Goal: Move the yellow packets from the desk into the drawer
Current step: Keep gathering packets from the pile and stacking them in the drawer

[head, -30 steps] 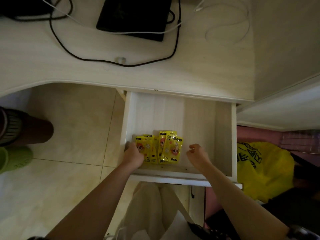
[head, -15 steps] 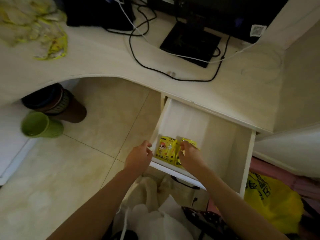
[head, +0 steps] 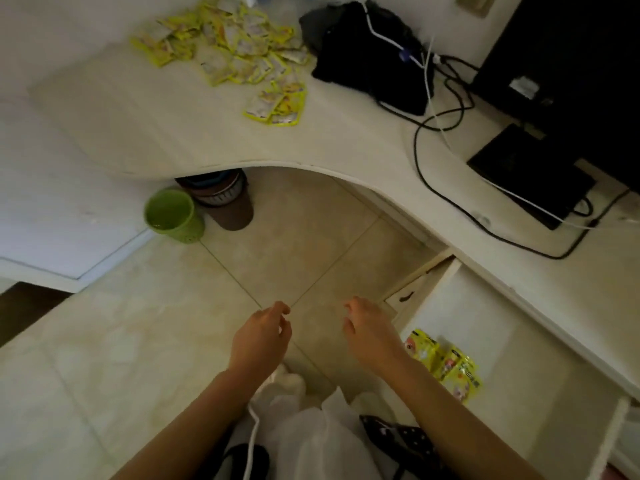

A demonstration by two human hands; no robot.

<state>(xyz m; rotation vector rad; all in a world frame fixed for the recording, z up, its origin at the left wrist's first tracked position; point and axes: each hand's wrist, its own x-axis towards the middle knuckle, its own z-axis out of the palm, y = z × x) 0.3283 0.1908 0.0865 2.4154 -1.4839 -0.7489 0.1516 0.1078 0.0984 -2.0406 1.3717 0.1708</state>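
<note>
Several yellow packets (head: 228,46) lie in a loose heap at the far left of the white desk (head: 346,147), with a smaller clump of packets (head: 278,103) nearer the desk's curved edge. The open white drawer (head: 512,348) at the lower right holds a few yellow packets (head: 446,365) near its front left corner. My left hand (head: 261,336) and my right hand (head: 372,332) hover over the floor tiles left of the drawer, both empty with fingers loosely spread. My right forearm covers part of the drawer's front left corner.
A black bag (head: 370,53), black and white cables (head: 436,109), a monitor (head: 568,64) and its base (head: 530,171) occupy the desk's right side. A green bin (head: 173,214) and a brown bin (head: 227,200) stand under the desk. White fabric (head: 311,434) lies below my arms.
Both hands have left the drawer and moved left over the floor, leaving the packets inside. The view has swung left, bringing the packet heap on the desk into sight.
</note>
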